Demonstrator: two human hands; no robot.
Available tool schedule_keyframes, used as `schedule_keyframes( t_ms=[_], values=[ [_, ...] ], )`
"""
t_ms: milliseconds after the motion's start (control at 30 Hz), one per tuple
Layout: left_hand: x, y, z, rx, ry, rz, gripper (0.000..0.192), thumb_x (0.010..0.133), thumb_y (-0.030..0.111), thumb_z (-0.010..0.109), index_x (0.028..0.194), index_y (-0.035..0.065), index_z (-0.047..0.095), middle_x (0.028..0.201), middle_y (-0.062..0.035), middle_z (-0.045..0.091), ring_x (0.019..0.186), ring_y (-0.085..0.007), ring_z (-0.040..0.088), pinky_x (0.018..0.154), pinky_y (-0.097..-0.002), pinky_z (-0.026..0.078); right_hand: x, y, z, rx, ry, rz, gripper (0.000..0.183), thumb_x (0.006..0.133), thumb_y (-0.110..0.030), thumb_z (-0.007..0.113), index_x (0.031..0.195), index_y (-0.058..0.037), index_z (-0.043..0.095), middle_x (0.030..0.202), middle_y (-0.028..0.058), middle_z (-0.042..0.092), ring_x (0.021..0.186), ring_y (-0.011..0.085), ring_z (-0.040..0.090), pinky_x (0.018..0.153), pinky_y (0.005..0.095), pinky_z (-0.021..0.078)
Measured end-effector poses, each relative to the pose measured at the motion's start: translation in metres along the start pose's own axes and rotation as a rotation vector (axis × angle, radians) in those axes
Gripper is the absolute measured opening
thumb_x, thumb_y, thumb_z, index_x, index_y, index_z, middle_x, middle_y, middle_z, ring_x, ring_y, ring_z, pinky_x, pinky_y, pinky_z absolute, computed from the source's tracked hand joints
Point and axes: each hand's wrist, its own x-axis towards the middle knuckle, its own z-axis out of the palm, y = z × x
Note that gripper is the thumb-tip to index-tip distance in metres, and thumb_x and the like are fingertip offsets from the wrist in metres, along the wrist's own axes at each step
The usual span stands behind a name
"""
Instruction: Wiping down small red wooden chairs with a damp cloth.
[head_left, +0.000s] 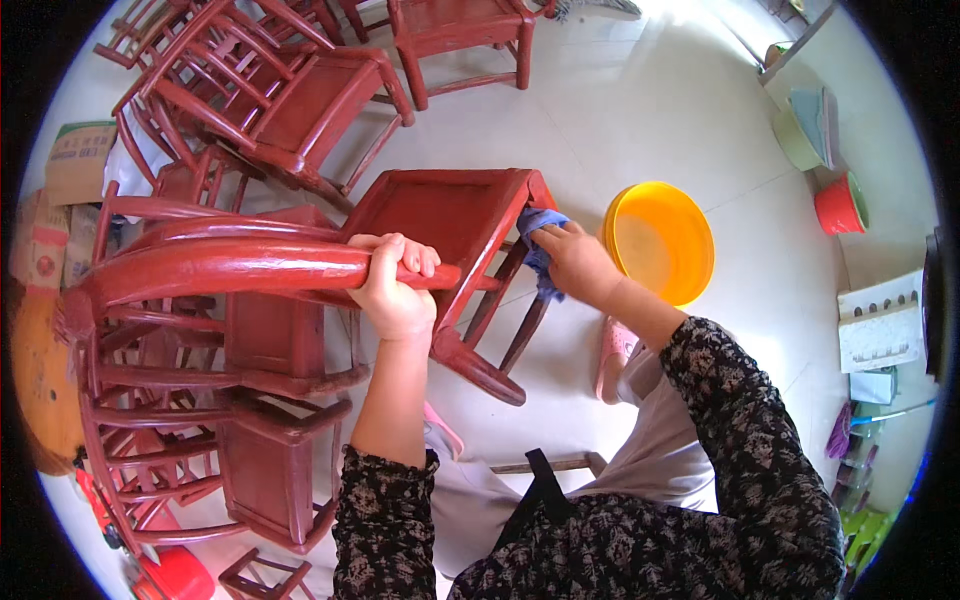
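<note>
A red-painted wooden chair is tipped over before me, its panelled seat (442, 199) tilted. My left hand (394, 281) is wrapped around the end of a thick, curved red wooden rail (240, 266), which looks like part of this chair's back. In my right hand (577, 262) is a crumpled blue cloth (538, 240), pressed against the chair frame just below the seat's right corner. The fingers hide part of the cloth. Dark stretchers (491, 300) run between the legs, below the seat edge.
A yellow bucket (667, 247) stands on the tiled floor, close to my right forearm. More red wooden chairs (322, 105) crowd the upper left, with others (270, 480) at lower left. Along the right wall are a red pot (838, 206) and a purple mop head (840, 431).
</note>
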Motion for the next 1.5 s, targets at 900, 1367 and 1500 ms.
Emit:
schedule_keyframes(
  t_ms=[900, 1367, 1500],
  values=[
    [0.001, -0.010, 0.014, 0.036, 0.032, 0.059, 0.015, 0.078, 0.001, 0.057, 0.077, 0.0056, 0.042, 0.057, -0.0036, 0.044, 0.047, -0.0135, 0.043, 0.048, -0.0323, 0.041, -0.021, -0.012, -0.009, 0.311, -0.039, -0.359, 0.027, 0.066, 0.001, 0.058, 0.092, -0.0029, 0.063, 0.101, 0.0124, 0.054, 0.086, 0.0316, 0.059, 0.073, 0.0407, 0.0496],
    [0.000, -0.015, 0.015, 0.008, 0.015, 0.137, 0.018, 0.076, -0.004, 0.053, 0.081, 0.0054, 0.039, 0.060, -0.0052, 0.046, 0.049, -0.0157, 0.045, 0.053, -0.0351, 0.043, -0.028, -0.046, -0.004, -0.192, -0.064, -0.349, 0.051, 0.067, -0.008, 0.063, 0.116, -0.0107, 0.052, 0.109, 0.0052, 0.057, 0.091, 0.0283, 0.057, 0.077, 0.0380, 0.0489],
    [-0.005, -0.022, 0.021, 0.081, 0.077, 0.195, 0.015, 0.078, 0.001, 0.054, 0.078, 0.0084, 0.042, 0.059, -0.0045, 0.043, 0.052, -0.0176, 0.044, 0.058, -0.0359, 0.041, -0.021, -0.036, 0.004, 0.107, -0.069, -0.387, 0.041, 0.066, -0.002, 0.059, 0.107, -0.0030, 0.055, 0.102, 0.0110, 0.059, 0.090, 0.0316, 0.056, 0.077, 0.0390, 0.0485]
  ],
)
